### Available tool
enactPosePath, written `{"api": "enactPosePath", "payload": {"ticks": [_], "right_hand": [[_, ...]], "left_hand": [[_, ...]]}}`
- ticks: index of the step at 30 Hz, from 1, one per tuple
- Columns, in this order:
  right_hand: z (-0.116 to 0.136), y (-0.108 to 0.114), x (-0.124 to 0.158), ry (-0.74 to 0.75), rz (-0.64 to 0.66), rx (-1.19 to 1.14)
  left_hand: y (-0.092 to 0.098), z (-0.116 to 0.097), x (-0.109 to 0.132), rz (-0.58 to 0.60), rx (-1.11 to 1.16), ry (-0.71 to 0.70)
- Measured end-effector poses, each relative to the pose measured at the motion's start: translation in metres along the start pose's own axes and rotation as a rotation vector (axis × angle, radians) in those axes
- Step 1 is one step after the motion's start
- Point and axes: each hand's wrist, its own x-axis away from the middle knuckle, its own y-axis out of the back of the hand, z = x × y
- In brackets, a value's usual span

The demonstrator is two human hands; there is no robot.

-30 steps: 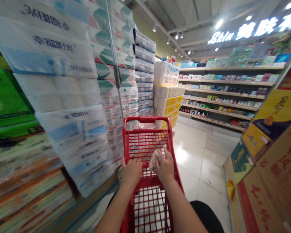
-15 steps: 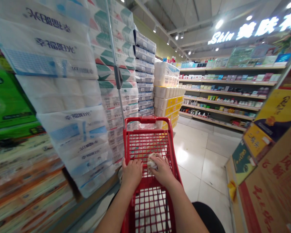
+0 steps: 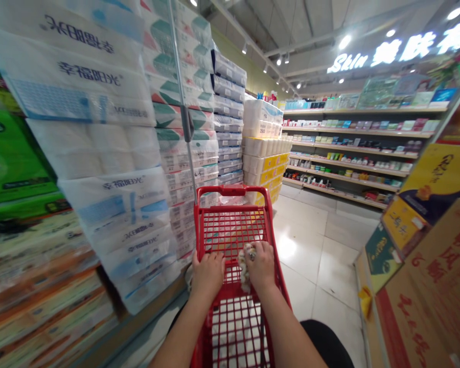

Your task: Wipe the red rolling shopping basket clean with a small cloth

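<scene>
A red plastic shopping cart (image 3: 232, 295) with grid walls stands right in front of me. My left hand (image 3: 208, 275) rests on its left side, fingers curled over the red bar there. In my right hand (image 3: 261, 263) is a crumpled, pale patterned cloth (image 3: 244, 271), pressed against the cart's bar on the right side. Part of the cloth is hidden under my fingers. A slim metal pole with a dark clip (image 3: 186, 123) rises near the cart's far left corner.
Tall stacks of toilet paper packs (image 3: 111, 148) line the left, close to the cart. Cardboard boxes (image 3: 437, 276) are piled on the right. Beyond the tiled floor (image 3: 302, 245), shelves of small cosmetics (image 3: 356, 148) stand along the back.
My right hand has slid a little to the right with the cloth, its fingers now more bunched over it. My left hand and the cart look nearly unchanged.
</scene>
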Motion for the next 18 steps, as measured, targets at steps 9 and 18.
{"api": "enactPosePath", "payload": {"ticks": [9,18], "right_hand": [[0.005,0.027,0.010,0.207,0.750,-0.136],[-0.010,0.004,0.011,0.240,0.450,-0.199]], "left_hand": [[-0.001,0.002,0.002,0.001,-0.005,-0.004],[-0.002,0.002,0.003,-0.009,0.005,-0.007]]}}
